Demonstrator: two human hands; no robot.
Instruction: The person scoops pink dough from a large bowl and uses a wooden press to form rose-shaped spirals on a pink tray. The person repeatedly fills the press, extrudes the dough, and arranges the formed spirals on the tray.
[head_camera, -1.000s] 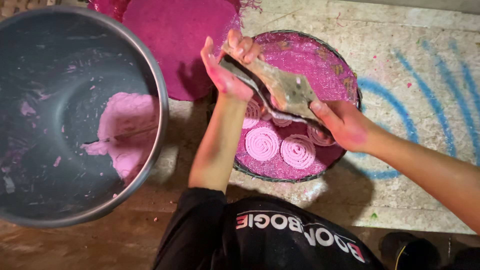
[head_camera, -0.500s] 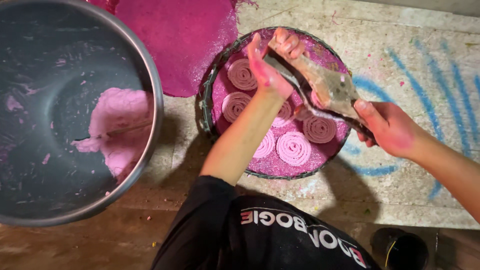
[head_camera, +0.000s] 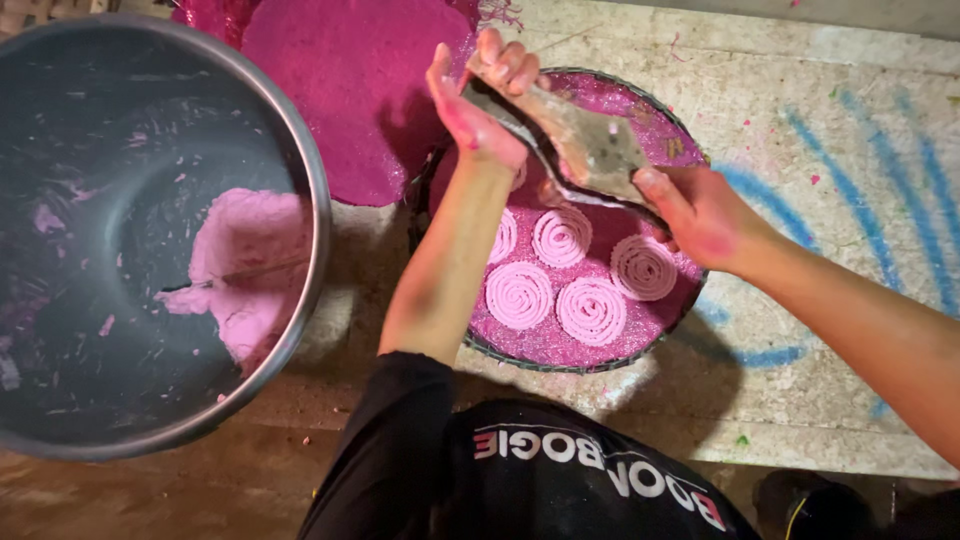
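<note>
Press (head_camera: 585, 150) (two-handed grip) above tray rim (head_camera: 520, 357)

single head view, looking steeply down and close over a round tray (head_camera: 680, 310), a big metal bowl (head_camera: 300, 180) at left, floor (head_camera: 850, 110) behind.

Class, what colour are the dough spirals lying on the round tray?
Pale pink spirals, seen in the head view.

Worn metal press (head_camera: 590, 150) – dough-smeared, tilted, held over round tray (head_camera: 520, 352) of pink spirals (head_camera: 590, 310).
</note>
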